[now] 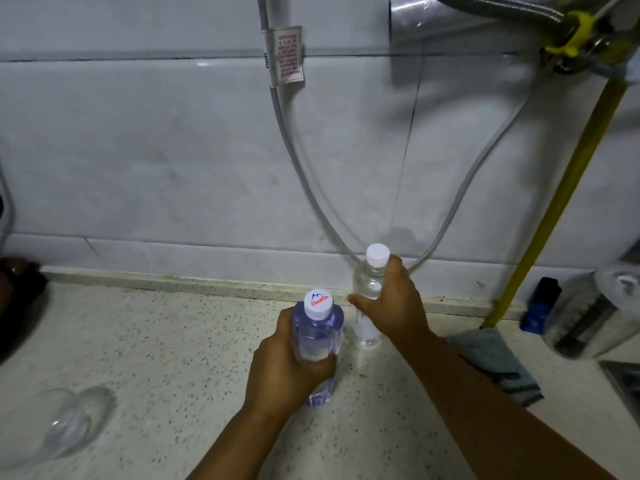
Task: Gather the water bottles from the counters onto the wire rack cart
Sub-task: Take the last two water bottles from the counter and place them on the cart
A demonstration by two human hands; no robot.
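Two clear water bottles stand upright on the speckled counter [166, 341] near the tiled wall. My left hand [287, 372] is wrapped around the nearer bottle [317, 330], which has a white cap with a red and blue logo. My right hand [394, 303] grips the farther bottle [369, 282], which has a plain white cap, with fingers around its shoulder and a white label below. The two bottles are close together, a small gap between them. The wire rack cart is out of view.
A clear glass [52, 431] lies on its side at the counter's left front. A folded blue-grey cloth [498, 362], a blue object [540, 306] and a transparent jar [592, 313] sit to the right. Grey hoses [311, 174] and a yellow pipe [561, 181] hang along the wall.
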